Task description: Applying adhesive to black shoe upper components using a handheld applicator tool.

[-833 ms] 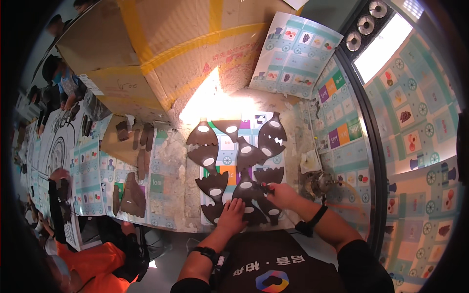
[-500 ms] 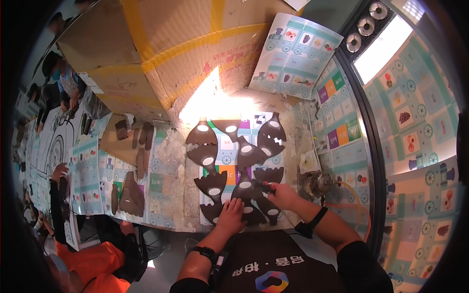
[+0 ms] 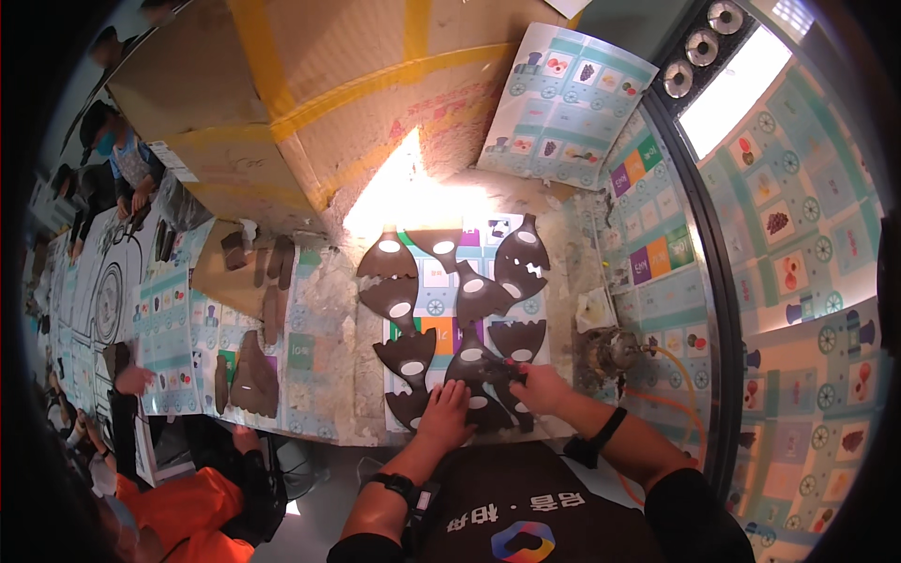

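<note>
Several dark brown flat pieces with jagged edges and white oval marks lie in rows on a printed sheet [image 3: 435,274] on the worktable. My left hand [image 3: 445,415] rests with fingers laid out over the near pieces, next to a toothed piece [image 3: 407,407]. At the right of these, my right hand [image 3: 544,388] is closed around a small dark tool with a red part [image 3: 517,364]; its exact kind is unclear. The tool is over the near right pieces, beside a brown piece [image 3: 472,349]. A further piece [image 3: 518,336] lies just beyond my right hand.
Large taped cardboard boxes [image 3: 366,84] rise at the back. A metal fitting with hoses [image 3: 605,353] stands at the right edge by a sheet-covered wall. More brown pieces [image 3: 255,375] lie on the left. People work farther left, one in an orange garment [image 3: 183,507].
My right hand has shifted slightly left and nearer with the tool, uncovering more of a piece beyond it. My left hand stays put. The co-worker's hand at the left has moved nearer.
</note>
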The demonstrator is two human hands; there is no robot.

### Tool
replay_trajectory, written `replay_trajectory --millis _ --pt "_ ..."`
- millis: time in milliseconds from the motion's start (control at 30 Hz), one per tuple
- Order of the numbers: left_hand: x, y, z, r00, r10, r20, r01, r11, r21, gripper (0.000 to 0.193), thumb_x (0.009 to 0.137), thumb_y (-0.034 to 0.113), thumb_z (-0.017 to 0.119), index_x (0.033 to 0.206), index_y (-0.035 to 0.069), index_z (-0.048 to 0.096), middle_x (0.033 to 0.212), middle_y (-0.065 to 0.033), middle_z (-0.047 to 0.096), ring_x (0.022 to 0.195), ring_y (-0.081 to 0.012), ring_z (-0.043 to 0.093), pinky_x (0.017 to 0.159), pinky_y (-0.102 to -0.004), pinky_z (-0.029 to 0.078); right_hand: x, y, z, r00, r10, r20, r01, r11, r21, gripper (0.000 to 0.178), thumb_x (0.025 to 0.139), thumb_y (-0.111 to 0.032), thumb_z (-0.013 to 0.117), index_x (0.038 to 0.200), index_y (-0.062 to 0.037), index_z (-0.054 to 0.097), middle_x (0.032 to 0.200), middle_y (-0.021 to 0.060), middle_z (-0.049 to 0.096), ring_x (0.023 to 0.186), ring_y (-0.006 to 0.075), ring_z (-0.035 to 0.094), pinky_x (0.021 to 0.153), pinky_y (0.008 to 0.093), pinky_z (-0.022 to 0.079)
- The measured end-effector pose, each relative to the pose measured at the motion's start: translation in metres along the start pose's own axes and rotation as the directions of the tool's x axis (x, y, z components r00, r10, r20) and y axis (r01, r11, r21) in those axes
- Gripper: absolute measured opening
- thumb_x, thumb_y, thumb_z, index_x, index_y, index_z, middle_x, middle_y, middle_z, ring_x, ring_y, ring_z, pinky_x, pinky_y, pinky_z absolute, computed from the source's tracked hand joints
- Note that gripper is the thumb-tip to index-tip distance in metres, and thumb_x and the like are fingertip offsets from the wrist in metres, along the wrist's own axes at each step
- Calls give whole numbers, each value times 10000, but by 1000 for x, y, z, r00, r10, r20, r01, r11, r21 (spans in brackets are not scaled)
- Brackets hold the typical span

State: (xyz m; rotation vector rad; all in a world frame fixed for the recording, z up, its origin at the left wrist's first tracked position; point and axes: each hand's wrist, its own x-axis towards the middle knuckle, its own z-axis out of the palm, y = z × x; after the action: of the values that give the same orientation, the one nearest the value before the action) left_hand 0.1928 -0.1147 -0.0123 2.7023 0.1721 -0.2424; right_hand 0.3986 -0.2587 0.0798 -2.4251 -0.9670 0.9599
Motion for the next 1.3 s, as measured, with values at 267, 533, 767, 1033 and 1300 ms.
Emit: replay_trajectory --millis 267,533,767,1033,1300 --pt "-1 0 -4 1000 -9 26 9 1000 -17 885 828 478 762 1497 4 430 1581 -185 373 1509 -350 297 1252 -516 229 7 1 -6 997 17 -82 -18 1000 -2 287 871 -288 643 986 -27 671 876 267 694 896 470 669 803 530 550" --pt "-1 1 -5 1000 7 -18 -8 1000 -13 882 809 461 776 1482 -2 442 1547 -188 382 1477 -347 319 1220 -532 272 -2 10 -4 996 9 -85 -7 1000 22 292 890 -295 633 979 -19 668 882 267 696 894 477 666 810 525 547" --pt "4 2 -8 1000 13 -9 -13 1000 20 865 806 495 771 1456 4 479 1548 -186 402 1469 -354 340 1221 -523 272 -18 14 -7 998 48 -42 -42 991 131 300 908 -308 637 1023 -34 680 907 262 706 927 461 680 815 520 547" --pt "8 6 -13 1000 -2 19 2 1000 17 809 827 495 762 1427 6 525 1538 -195 415 1457 -362 357 1195 -548 293 -51 86 -30 921 279 -271 -222 949 222 357 922 -312 645 1159 -49 692 997 258 715 1005 458 678 860 501 539" --pt "55 43 -21 976 213 37 -211 977 -40 731 813 434 777 1362 0 566 1519 -195 445 1445 -369 378 1198 -545 287 -45 78 -19 947 267 -177 -226 948 222 420 921 -377 629 1221 -89 684 1035 247 713 1028 450 675 884 493 538"
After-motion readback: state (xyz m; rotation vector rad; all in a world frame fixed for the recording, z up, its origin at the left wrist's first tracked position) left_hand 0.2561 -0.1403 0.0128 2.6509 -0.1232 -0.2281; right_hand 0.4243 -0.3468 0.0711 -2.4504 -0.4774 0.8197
